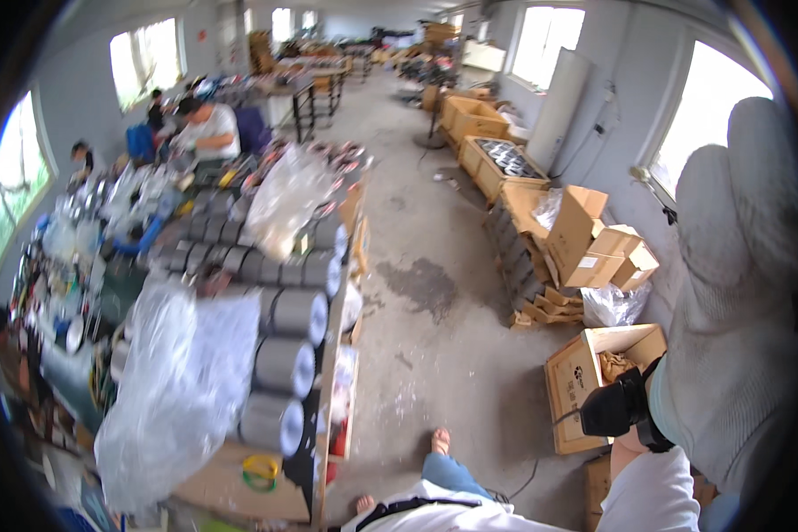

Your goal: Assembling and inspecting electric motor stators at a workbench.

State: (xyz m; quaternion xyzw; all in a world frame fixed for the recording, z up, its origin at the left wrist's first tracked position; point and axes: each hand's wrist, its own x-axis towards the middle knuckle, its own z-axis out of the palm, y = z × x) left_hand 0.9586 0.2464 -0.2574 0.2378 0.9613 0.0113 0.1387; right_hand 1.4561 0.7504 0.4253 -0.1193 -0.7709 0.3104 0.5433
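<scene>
My right hand (740, 257), in a white knitted glove, is raised close to the camera at the right edge. Its visible fingers point upward and look stretched out, with nothing seen in them; part of the hand is lost in the dark rim. A black strapped device (616, 403) sits on that wrist, below a white sleeve (652, 496). Beneath the hand stands an open wooden crate (566, 395) with brown paper inside. My left hand is out of view. To the left, grey cylindrical rolls (279, 363) lie in rows on a bench, partly under clear plastic sheeting (173, 390).
A concrete aisle (417, 222) runs ahead between the bench and a right-hand row of wooden crates (474, 117) and cardboard boxes (585, 235). Yellow and green tape rolls (260, 473) lie on the bench's near end. A person in a white shirt (215, 133) works farther back at left.
</scene>
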